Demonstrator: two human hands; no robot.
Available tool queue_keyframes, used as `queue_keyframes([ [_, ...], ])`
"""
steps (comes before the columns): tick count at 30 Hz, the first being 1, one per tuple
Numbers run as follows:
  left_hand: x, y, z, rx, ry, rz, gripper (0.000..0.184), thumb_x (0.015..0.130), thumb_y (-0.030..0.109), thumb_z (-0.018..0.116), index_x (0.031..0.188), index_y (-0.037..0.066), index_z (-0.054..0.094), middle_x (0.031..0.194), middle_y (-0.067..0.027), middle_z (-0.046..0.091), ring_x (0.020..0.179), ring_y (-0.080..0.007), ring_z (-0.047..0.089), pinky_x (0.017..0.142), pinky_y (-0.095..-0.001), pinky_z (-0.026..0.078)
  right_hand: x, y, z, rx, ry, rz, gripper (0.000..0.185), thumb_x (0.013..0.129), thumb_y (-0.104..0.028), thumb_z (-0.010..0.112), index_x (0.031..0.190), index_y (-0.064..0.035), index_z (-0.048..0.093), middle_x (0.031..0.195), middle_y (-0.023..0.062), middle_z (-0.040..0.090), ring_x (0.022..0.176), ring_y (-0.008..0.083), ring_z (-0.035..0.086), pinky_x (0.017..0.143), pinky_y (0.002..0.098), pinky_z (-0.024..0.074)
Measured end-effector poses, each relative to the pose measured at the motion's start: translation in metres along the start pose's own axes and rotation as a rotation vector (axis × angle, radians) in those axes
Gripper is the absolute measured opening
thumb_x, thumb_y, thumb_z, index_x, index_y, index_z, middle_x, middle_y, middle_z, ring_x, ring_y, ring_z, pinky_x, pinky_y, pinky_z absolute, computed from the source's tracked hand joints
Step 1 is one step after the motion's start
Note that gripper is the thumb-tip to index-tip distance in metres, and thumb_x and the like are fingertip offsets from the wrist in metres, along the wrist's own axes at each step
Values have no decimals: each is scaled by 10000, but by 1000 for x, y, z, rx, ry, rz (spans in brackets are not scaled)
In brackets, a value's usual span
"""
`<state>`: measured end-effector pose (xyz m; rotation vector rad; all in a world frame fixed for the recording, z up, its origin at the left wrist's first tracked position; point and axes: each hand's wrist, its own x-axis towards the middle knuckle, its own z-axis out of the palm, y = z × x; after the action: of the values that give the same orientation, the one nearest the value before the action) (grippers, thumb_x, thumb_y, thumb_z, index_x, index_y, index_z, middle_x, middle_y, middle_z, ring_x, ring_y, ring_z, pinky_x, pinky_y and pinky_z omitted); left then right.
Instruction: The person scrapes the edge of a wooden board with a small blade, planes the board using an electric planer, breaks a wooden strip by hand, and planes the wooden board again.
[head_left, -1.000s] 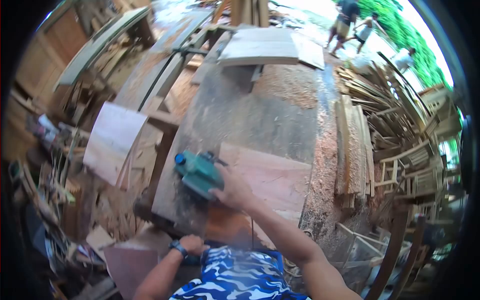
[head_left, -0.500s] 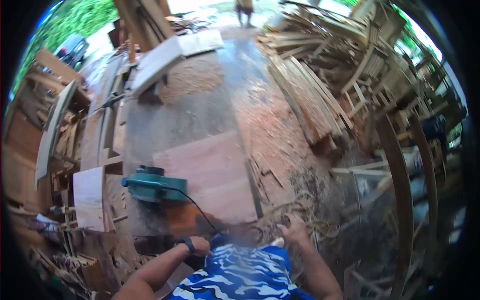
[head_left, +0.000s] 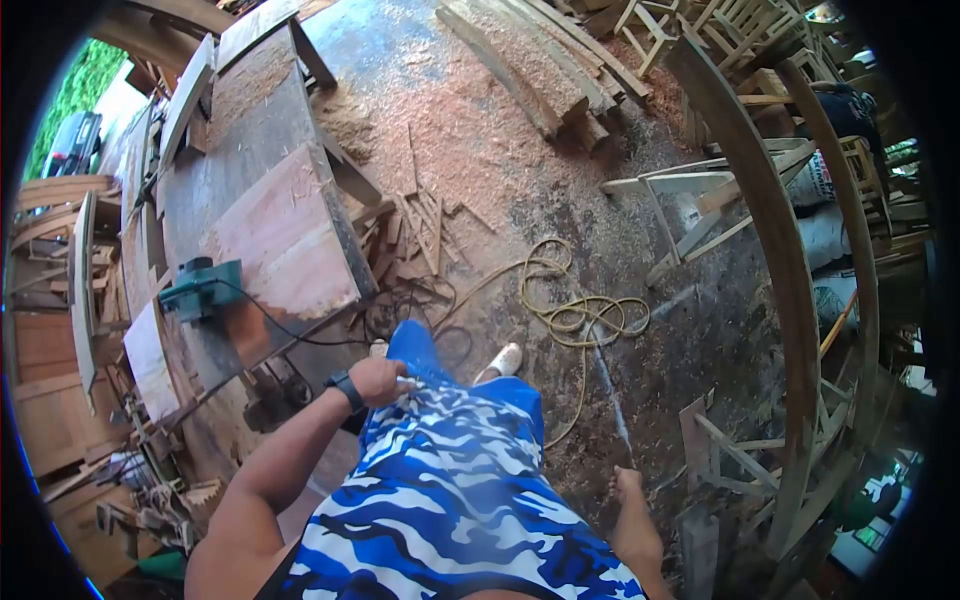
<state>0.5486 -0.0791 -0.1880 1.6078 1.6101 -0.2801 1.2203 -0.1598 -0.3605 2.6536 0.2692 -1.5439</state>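
Observation:
My left hand, with a dark watch on the wrist, is closed in front of my waist, by the hem of my blue camouflage shirt. Whatever its fingers grip is hidden. Low at my right side, my right hand has its fingers curled, with nothing visible in them. A green power planer stands on the workbench to the left, apart from both hands. Its dark cord runs off the bench edge. Beside the planer lies a wide wooden board.
A yellow cord lies in loops on the floor ahead. Wood scraps and shavings are around the bench's right side. Long beams lie farther off. Tall curved planks and wooden frames stand to the right.
My view has swung right and down, so the bench and planer sit farther left. My right hand has dropped to my side and its fingers have curled. My left hand stays at my waist.

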Motion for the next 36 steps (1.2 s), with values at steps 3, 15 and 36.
queue_keyframes([
  [3,20,17,-4,138,-38,-34,438,936,471,611,1021,49,692,846,-231,707,837,-427,691,751,-520,549,-11,39,-24,157,-22,76,168,955,-241,673,899,-89,633,698,42,614,542,181,591,475,353,490],
  [15,102,37,-33,-1,-41,-6,402,914,439,632,995,52,706,844,-246,702,835,-427,693,744,-517,549,-69,-174,75,-39,-259,-366,314,956,-174,683,1209,7,640,840,58,655,634,118,603,522,263,492],
  [36,557,-155,133,-675,73,-309,466,917,438,540,1024,43,761,1070,-257,707,1043,-431,668,949,-488,510,-83,-442,263,-1079,-178,-750,703,808,-303,798,1379,4,527,1347,268,530,1240,429,536,1051,464,446],
])
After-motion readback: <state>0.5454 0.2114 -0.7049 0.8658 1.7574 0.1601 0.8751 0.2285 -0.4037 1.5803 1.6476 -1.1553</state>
